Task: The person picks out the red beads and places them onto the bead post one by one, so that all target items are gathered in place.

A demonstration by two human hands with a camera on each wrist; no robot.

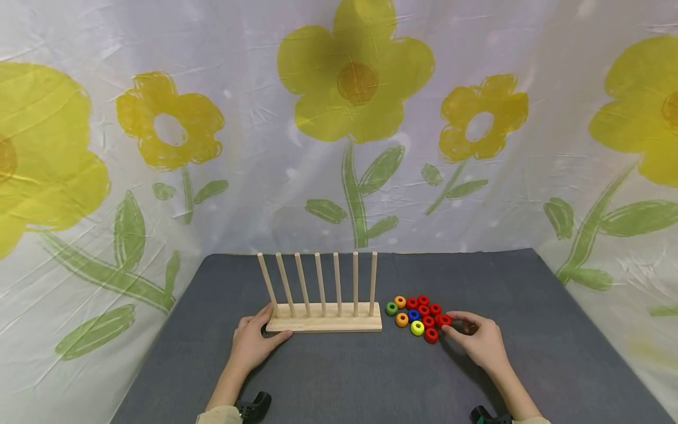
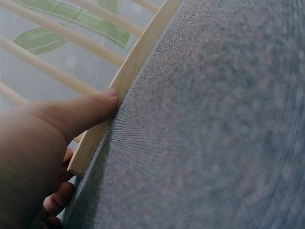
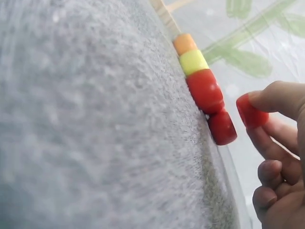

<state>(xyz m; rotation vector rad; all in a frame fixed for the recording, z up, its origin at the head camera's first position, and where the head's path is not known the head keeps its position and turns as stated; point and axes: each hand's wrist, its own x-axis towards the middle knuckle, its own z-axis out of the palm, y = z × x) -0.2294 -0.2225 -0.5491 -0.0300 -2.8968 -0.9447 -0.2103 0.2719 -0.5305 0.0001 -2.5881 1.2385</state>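
A wooden peg rack (image 1: 324,323) with several upright pegs stands left of centre on the table. My left hand (image 1: 251,344) grips the left end of its base; in the left wrist view the thumb (image 2: 102,102) lies on the base's front edge (image 2: 88,152). To the right of the rack lies a cluster of small rings: several red, two orange, one green (image 1: 391,308), one blue (image 1: 414,315) and one yellow (image 1: 417,328). At the cluster's right side my right hand (image 1: 479,341) pinches a red ring (image 3: 251,112) between thumb and fingers, raised off the table in the right wrist view.
A dark grey cloth (image 1: 339,377) covers the table. Behind and at both sides hangs a pale curtain (image 1: 254,176) printed with yellow flowers. Each wrist wears a black device, such as the left one (image 1: 255,406).
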